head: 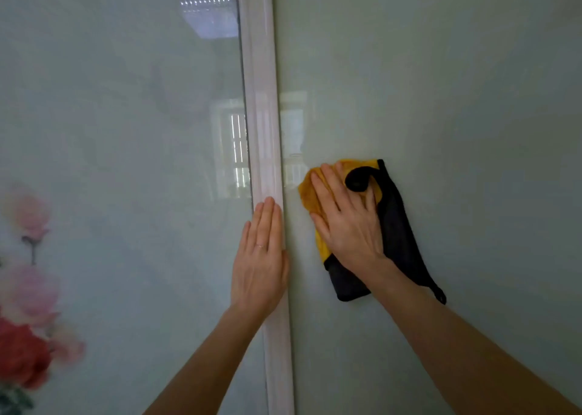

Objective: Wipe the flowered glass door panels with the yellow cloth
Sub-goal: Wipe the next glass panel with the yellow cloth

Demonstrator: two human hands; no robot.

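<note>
Right hand (346, 222) presses yellow cloth (310, 194) flat-fingered on right panel (456, 99) | left hand (261, 257) open on frame (261, 99) | flowered left panel (110, 131) likely remains.

White frame post (262, 99) runs top to bottom, left of centre, leaning slightly. Ceiling-light reflection (209, 17) lies left of its upper end. Window reflection (235, 150) at mid-height, spanning the post.

On my feed, two units show: left hand (259, 266) and right hand (346, 225). Each joins a bare forearm, left (204, 361) and right (456, 351), running to the frame's lower edge. The left hand carries one thin, pale ring (260, 245) on the ring finger.
</note>
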